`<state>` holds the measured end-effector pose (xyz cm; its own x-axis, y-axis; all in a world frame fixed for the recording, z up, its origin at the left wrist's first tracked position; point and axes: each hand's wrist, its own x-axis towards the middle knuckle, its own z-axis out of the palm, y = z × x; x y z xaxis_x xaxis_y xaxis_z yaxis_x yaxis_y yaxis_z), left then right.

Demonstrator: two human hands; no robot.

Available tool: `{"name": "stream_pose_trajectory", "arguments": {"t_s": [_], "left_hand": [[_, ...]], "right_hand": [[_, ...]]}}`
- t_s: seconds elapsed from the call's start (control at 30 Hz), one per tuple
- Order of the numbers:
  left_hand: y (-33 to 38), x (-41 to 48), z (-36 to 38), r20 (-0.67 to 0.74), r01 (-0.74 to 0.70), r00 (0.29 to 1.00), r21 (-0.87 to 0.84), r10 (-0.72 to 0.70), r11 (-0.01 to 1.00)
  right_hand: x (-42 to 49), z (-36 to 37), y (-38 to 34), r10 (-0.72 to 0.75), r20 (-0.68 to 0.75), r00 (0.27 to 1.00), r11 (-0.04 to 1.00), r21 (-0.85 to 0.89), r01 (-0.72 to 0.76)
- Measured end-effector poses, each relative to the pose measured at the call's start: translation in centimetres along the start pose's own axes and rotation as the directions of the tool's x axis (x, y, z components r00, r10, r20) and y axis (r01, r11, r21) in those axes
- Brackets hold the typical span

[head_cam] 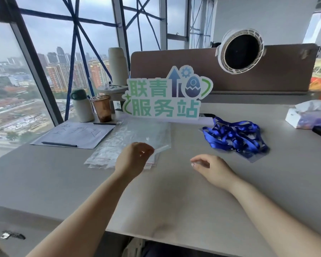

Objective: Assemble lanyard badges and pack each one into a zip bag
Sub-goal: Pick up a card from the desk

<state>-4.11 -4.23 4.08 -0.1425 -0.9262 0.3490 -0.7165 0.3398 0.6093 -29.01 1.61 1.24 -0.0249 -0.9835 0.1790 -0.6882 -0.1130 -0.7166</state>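
A stack of clear zip bags (pixel 130 140) lies on the grey desk (pixel 174 197), left of centre. My left hand (pixel 132 159) is at the stack's near right corner, its fingers curled and pinching the edge of the top bag. My right hand (pixel 211 168) hovers low over the bare desk to the right, fingers loosely curled and holding nothing. A tangled heap of blue lanyards (pixel 233 136) with clear badge sleeves lies further right, beyond my right hand.
A cut-out sign (pixel 165 93) stands behind the bags. Papers with two pens (pixel 74 134) lie at the left, beside a white bottle (pixel 82 106) and a plastic cup (pixel 102 108). A tissue pack (pixel 309 115) sits at the far right, and a fan (pixel 241 51) is mounted on the partition.
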Motion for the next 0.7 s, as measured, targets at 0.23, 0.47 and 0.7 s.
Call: {"name": "stream_pose_trajectory", "arguments": {"t_s": [0.23,0.47,0.7], "left_hand": [[4.8,2.8,6.5,0.014,0.057,0.998,-0.341,-0.055,0.938],[6.3,4.0,9.4,0.099,-0.071,0.986,-0.476,0.134,0.877],[4.8,3.3,8.6,0.227,-0.133,0.964,-0.034,0.137,0.991]], "right_hand": [[2.9,0.9,-0.5,0.113,-0.16,0.981,0.939,0.34,-0.052],[6.1,0.5,0.4,0.18,-0.261,0.949,0.869,0.494,-0.029],[5.8,-0.5,1.5,0.343,-0.269,0.9,0.698,0.715,-0.052]]}}
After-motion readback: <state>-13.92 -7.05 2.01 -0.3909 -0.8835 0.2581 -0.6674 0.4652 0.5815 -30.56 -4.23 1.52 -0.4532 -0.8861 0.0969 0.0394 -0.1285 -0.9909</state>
